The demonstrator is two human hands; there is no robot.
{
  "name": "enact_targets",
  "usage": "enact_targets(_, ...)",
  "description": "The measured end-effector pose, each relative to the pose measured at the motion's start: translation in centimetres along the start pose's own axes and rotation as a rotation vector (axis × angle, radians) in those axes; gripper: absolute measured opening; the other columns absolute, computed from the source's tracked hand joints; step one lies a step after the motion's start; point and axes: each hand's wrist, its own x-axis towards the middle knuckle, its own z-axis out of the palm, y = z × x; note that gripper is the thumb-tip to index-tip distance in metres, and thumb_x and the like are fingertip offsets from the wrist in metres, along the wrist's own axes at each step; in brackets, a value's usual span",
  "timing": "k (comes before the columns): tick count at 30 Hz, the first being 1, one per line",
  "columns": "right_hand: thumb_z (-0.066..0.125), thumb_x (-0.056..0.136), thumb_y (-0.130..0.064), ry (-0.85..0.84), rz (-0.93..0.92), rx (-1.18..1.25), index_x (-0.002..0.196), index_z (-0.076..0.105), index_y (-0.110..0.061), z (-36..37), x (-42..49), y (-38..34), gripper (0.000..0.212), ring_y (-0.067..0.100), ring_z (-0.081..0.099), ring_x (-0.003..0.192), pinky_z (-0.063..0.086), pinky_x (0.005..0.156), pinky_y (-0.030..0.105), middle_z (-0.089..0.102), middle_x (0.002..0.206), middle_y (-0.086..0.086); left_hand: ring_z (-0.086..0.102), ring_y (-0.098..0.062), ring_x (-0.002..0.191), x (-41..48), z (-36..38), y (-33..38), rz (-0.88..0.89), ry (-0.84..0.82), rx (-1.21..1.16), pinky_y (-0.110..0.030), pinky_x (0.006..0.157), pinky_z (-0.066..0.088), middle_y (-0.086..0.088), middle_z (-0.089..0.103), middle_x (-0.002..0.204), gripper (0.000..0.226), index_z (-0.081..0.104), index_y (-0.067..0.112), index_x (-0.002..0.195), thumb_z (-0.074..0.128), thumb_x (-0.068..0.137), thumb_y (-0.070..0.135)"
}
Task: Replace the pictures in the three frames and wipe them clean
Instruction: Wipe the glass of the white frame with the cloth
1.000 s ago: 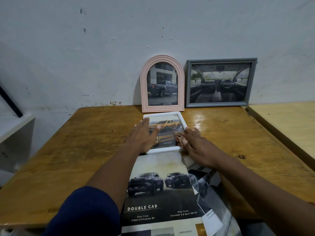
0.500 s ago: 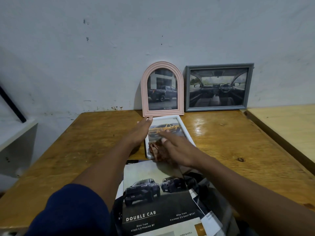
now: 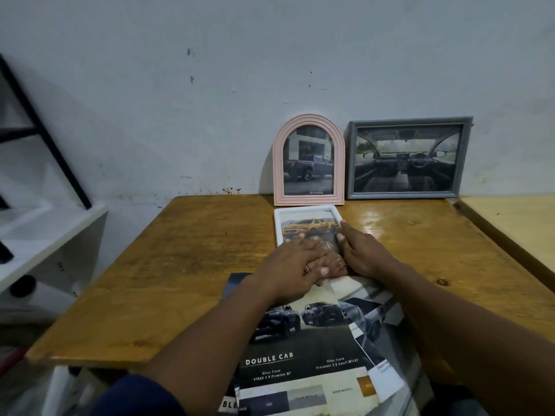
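Left hand (image 3: 292, 265) and right hand (image 3: 365, 255) lie flat over near edge of white frame (image 3: 306, 208).

Both arms extend fwd from the near edge, forearms converging toward centre. L arm (image 3: 210, 331) comes in from lower left, dark blue sleeve (image 3: 141, 397) on upper arm, forearm bare, wrist approx straight. L hand (image 3: 288, 262) lies palm down, fingers straight & close together, pointing fwd-right, tips over the cloth (image 3: 338, 265), thumb laid along the near side. R arm (image 3: 450, 319) comes in from lower right, bare. R hand (image 3: 365, 255) is palm down just beside L hand, fingers straight, pointing fwd-left, index tip on right rim of the flat frame (image 3: 303, 209). Hands nearly meet w/ cloth between them; can't tell if R thumb pinches it
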Motion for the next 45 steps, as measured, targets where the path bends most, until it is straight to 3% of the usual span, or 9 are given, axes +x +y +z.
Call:
enact_targets(6, 0.036, 0.105, -0.016, -0.039, 0.017, -0.013, 0.135, 0.047, -0.011, -0.5, 0.3, -0.1, 0.032, 0.035, 0.056, 0.113, 0.042, 0.084, 0.036, 0.049, 0.145, 0.017, 0.006, -0.012, 0.155, -2.0, -0.4, -2.9, -0.069, 0.022, -0.062, -0.042, 0.124, 0.010, 0.012, 0.019, 0.167, 0.048, 0.039, 0.033, 0.155, 0.039, 0.108, 0.042)
enact_targets(13, 0.035, 0.105, -0.013, -0.036, -0.015, -0.010, 0.127, 0.050, -0.012, -0.7, 0.0, -0.7, 0.027, 0.029, 0.056, 0.109, 0.044, 0.082, 0.034, 0.055, 0.131, 0.014, 0.014, -0.016, 0.155, -1.3, -0.1, -4.1, -0.237, 0.082, -0.196, -0.041, 0.123, 0.017, 0.011, 0.019, 0.168, 0.051, 0.032, 0.031, 0.158, 0.030, 0.109, 0.044)
enact_targets(23, 0.035, 0.105, -0.013, 0.009, -0.085, 0.007, 0.116, 0.052, -0.017, -0.1, 0.4, 0.4, 0.021, 0.020, 0.057, 0.092, 0.051, 0.082, 0.045, 0.056, 0.111, 0.001, 0.004, -0.027, 0.156, 5.8, -1.0, -5.4, -0.344, -0.035, -0.192, -0.037, 0.123, 0.008, -0.003, 0.003, 0.171, 0.055, 0.019, 0.014, 0.162, 0.026, 0.111, 0.036)
enact_targets(29, 0.037, 0.105, -0.016, 0.030, -0.130, -0.012, 0.125, 0.050, -0.018, 0.4, 1.0, 1.4, 0.024, 0.013, 0.048, 0.090, 0.034, 0.073, 0.027, 0.052, 0.115, -0.003, -0.001, -0.022, 0.156, 8.4, -1.1, -7.5, -0.360, -0.065, -0.193, -0.040, 0.124, 0.004, 0.001, -0.002, 0.171, 0.057, 0.015, 0.021, 0.163, 0.024, 0.110, 0.042)
enact_targets(31, 0.043, 0.103, -0.018, -0.002, -0.144, -0.008, 0.128, 0.048, -0.019, 0.1, 1.5, 1.6, 0.025, 0.013, 0.049, 0.097, 0.039, 0.076, 0.028, 0.054, 0.127, 0.000, -0.002, -0.022, 0.156, 8.9, -1.1, -8.0, -0.350, -0.062, -0.193, -0.043, 0.125, 0.003, 0.003, -0.001, 0.171, 0.057, 0.016, 0.024, 0.162, 0.024, 0.110, 0.044)
enact_targets(33, 0.048, 0.101, -0.023, -0.035, -0.113, -0.041, 0.136, 0.046, -0.022, -0.4, 2.2, 1.4, 0.035, 0.017, 0.049, 0.117, 0.045, 0.092, 0.035, 0.048, 0.142, 0.003, -0.002, -0.022, 0.156, 8.8, -0.9, -8.4, -0.327, 0.005, -0.222, -0.045, 0.125, 0.001, 0.003, 0.005, 0.171, 0.055, 0.019, 0.028, 0.162, 0.027, 0.110, 0.044)
enact_targets(37, 0.052, 0.098, -0.025, 0.071, -0.168, -0.185, 0.150, 0.037, -0.023, -1.2, 5.3, -1.5, 0.054, 0.020, 0.022, 0.148, 0.026, 0.118, 0.047, 0.028, 0.161, 0.000, 0.001, -0.018, 0.156, 7.3, -0.2, -8.8, -0.361, 0.306, -0.301, -0.044, 0.126, 0.005, 0.002, 0.011, 0.170, 0.054, 0.024, 0.025, 0.160, 0.033, 0.108, 0.035)
enact_targets(40, 0.047, 0.100, -0.020, 0.005, -0.329, -0.123, 0.148, 0.043, -0.022, 0.0, 8.6, -5.0, 0.048, 0.023, 0.027, 0.147, 0.025, 0.119, 0.043, 0.039, 0.157, 0.002, -0.002, -0.018, 0.156, 6.0, -0.1, -8.6, -0.463, 0.338, -0.229, -0.040, 0.127, 0.003, -0.003, 0.004, 0.171, 0.061, 0.008, 0.017, 0.163, 0.031, 0.108, 0.032)
enact_targets(45, 0.044, 0.100, -0.031, -0.124, -0.316, -0.091, 0.132, 0.058, -0.019, 2.6, 12.5, -6.6, 0.037, 0.028, 0.052, 0.122, 0.042, 0.103, 0.045, 0.058, 0.133, 0.008, -0.009, -0.021, 0.156, 4.6, 0.7, -7.2, -0.511, 0.274, -0.106, -0.037, 0.125, -0.004, -0.008, -0.006, 0.170, 0.065, -0.006, 0.010, 0.161, 0.024, 0.109, 0.035)
